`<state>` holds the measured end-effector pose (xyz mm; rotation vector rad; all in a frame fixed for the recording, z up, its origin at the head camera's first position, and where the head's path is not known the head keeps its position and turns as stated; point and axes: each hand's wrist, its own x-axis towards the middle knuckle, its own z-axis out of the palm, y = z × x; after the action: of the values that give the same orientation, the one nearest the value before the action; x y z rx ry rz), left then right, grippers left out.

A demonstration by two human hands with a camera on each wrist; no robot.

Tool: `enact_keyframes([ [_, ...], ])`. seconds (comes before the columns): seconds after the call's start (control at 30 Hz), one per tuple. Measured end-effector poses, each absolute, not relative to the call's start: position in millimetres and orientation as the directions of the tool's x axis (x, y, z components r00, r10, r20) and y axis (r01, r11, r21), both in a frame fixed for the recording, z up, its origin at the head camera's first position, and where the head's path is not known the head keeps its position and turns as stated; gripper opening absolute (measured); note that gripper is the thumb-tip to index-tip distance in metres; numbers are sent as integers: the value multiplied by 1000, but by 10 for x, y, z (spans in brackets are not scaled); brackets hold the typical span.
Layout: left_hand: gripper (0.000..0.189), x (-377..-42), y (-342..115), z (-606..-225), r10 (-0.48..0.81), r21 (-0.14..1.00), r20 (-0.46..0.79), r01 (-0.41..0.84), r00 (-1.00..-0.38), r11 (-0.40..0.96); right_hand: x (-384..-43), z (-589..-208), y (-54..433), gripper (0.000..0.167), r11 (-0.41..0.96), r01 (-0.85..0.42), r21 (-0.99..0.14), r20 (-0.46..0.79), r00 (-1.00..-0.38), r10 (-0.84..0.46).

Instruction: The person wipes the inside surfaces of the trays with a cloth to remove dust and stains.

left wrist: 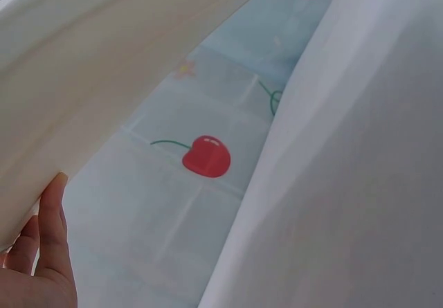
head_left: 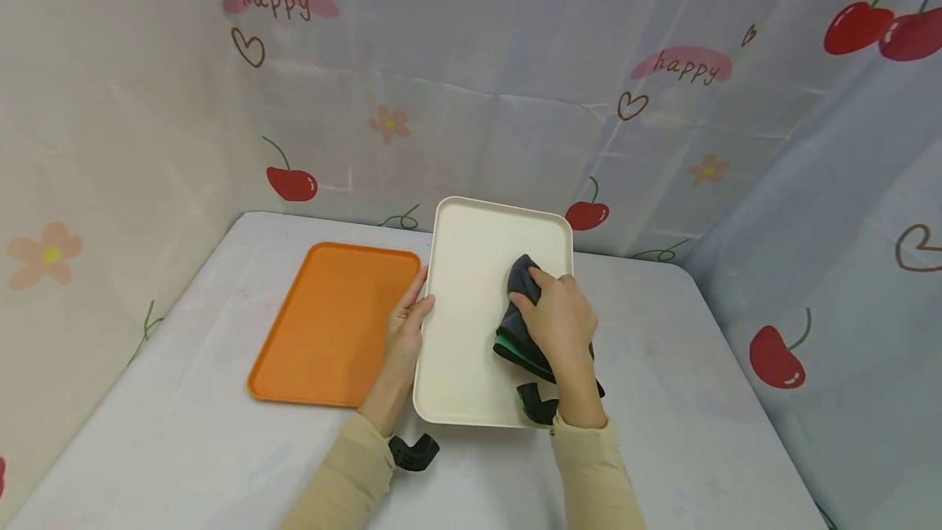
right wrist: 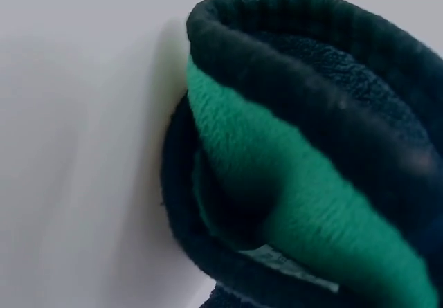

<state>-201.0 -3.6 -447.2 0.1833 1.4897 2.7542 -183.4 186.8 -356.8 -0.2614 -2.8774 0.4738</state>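
Note:
A cream rectangular tray (head_left: 465, 309) is raised and tilted above the table, its inner face toward me. My left hand (head_left: 403, 338) holds the tray's left edge, thumb on the near side and fingers behind. In the left wrist view, those fingers (left wrist: 52, 232) touch the tray's underside (left wrist: 90, 86). On the tray's right half, my right hand (head_left: 561, 319) grips a bunched dark grey cloth (head_left: 518, 321) with green parts and black edging. The right wrist view shows the cloth's green fold (right wrist: 242, 135) and dark border up close, against a pale surface; the fingers are hidden there.
An orange tray (head_left: 324, 334) lies flat on the white-covered table (head_left: 684, 399), left of the cream one. Curtains (head_left: 486, 137) printed with cherries, flowers and hearts surround the back and sides. Black wrist-worn pieces (head_left: 414, 453) sit near both cuffs.

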Motion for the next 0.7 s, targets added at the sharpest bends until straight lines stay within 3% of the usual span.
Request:
enact_keyframes([
  [0.7, 50, -1994, 25, -4493, 112, 818, 119, 34, -987, -574, -1803, -3608, 1424, 53, 931, -8, -365, 259, -961, 93],
])
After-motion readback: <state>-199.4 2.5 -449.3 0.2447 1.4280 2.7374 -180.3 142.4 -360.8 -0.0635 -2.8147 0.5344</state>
